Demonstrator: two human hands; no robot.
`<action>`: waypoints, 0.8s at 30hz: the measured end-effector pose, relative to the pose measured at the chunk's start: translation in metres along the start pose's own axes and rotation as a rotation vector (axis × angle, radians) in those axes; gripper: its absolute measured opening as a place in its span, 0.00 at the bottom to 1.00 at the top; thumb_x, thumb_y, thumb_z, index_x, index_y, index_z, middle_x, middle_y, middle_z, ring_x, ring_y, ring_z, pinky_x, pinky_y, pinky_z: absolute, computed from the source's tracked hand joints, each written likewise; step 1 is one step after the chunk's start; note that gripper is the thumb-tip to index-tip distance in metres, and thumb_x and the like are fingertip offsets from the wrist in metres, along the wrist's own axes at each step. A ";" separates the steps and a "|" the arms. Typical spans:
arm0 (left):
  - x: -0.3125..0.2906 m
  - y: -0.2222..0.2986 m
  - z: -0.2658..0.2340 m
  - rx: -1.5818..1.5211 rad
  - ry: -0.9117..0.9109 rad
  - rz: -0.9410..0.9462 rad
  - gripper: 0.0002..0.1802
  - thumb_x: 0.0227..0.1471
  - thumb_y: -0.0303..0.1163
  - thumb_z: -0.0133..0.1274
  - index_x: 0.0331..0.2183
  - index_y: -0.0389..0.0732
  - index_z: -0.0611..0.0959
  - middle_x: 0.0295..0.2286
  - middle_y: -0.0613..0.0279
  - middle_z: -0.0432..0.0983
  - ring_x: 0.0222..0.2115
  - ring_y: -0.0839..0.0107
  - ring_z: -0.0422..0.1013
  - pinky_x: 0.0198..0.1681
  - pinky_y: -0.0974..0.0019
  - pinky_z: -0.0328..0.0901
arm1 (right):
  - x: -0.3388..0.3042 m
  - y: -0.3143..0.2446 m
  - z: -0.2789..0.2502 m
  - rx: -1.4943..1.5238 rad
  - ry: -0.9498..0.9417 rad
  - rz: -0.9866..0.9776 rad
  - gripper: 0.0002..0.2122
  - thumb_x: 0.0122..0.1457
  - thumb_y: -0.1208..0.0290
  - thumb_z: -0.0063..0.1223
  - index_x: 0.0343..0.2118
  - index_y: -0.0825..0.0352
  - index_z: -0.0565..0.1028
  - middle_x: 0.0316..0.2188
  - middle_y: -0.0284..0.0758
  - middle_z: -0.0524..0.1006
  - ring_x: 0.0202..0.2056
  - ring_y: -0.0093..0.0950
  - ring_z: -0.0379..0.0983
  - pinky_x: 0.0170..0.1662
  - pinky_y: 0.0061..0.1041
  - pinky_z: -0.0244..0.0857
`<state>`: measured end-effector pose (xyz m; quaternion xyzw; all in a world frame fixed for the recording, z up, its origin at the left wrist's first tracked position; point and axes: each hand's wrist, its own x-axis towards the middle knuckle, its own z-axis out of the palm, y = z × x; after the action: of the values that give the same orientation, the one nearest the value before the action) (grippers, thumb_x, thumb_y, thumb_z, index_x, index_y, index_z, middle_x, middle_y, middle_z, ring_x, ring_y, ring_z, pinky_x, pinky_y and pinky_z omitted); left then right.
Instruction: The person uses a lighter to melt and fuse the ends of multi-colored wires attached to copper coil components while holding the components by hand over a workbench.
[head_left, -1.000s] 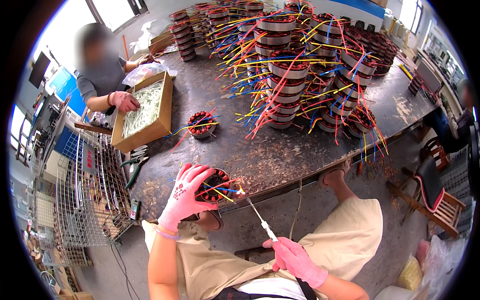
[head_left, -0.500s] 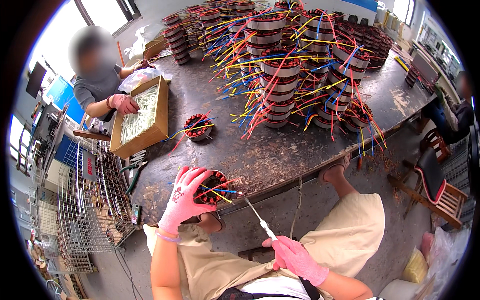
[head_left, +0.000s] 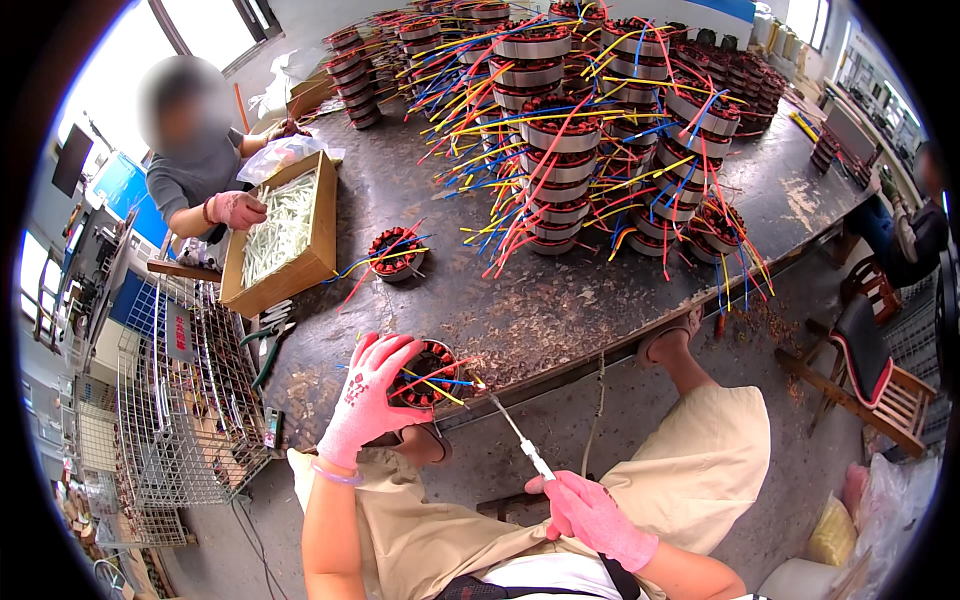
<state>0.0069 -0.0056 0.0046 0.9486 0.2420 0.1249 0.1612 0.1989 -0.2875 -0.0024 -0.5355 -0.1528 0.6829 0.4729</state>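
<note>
At the near table edge my left hand [head_left: 365,405], in a pink glove, is closed on a motor stator [head_left: 436,362] with dark windings. Blue and yellow wires [head_left: 445,384] point right from it, their ends close together with a small bright glow there. My right hand [head_left: 600,518], gloved too, grips the rear of a slim torch-like wand [head_left: 533,455] with a white handle and a thin metal shaft. The shaft slants up to the left, its tip close to the wire ends; contact cannot be made out. Another stator [head_left: 396,255] lies beyond my left hand.
Tall stacks of stators [head_left: 560,175] with red, blue and yellow wires crowd the far table. At left, a co-worker's gloved hand [head_left: 238,209] is over a box [head_left: 318,245] of white sleeve-like pieces. Pliers [head_left: 268,355] and wire baskets [head_left: 165,400] are nearby.
The glow at the wire ends has turned from whitish pink to yellow-orange. My hands have hardly moved. The co-worker's hand has shifted slightly left over the box.
</note>
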 end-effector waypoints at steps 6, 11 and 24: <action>0.000 0.000 0.001 -0.002 -0.002 -0.003 0.54 0.22 0.39 0.74 0.57 0.44 0.73 0.56 0.55 0.68 0.60 0.53 0.59 0.69 0.47 0.45 | 0.002 0.003 -0.002 -0.014 0.006 0.000 0.17 0.70 0.64 0.39 0.50 0.70 0.73 0.16 0.27 0.62 0.20 0.18 0.62 0.31 0.23 0.68; 0.000 0.000 0.000 -0.010 0.000 -0.008 0.53 0.23 0.40 0.74 0.57 0.44 0.74 0.56 0.55 0.68 0.60 0.54 0.59 0.69 0.47 0.45 | 0.001 0.001 -0.001 -0.010 -0.006 0.000 0.17 0.70 0.64 0.39 0.50 0.70 0.74 0.16 0.27 0.63 0.20 0.18 0.62 0.31 0.23 0.68; 0.000 0.000 0.000 -0.005 0.020 0.006 0.52 0.24 0.41 0.74 0.56 0.44 0.74 0.54 0.53 0.69 0.58 0.53 0.62 0.67 0.44 0.47 | 0.001 -0.001 0.000 -0.027 -0.005 -0.017 0.16 0.70 0.64 0.39 0.50 0.70 0.73 0.15 0.27 0.61 0.19 0.18 0.61 0.31 0.24 0.69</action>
<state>0.0073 -0.0056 0.0048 0.9476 0.2406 0.1356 0.1606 0.1995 -0.2865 -0.0027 -0.5387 -0.1679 0.6782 0.4709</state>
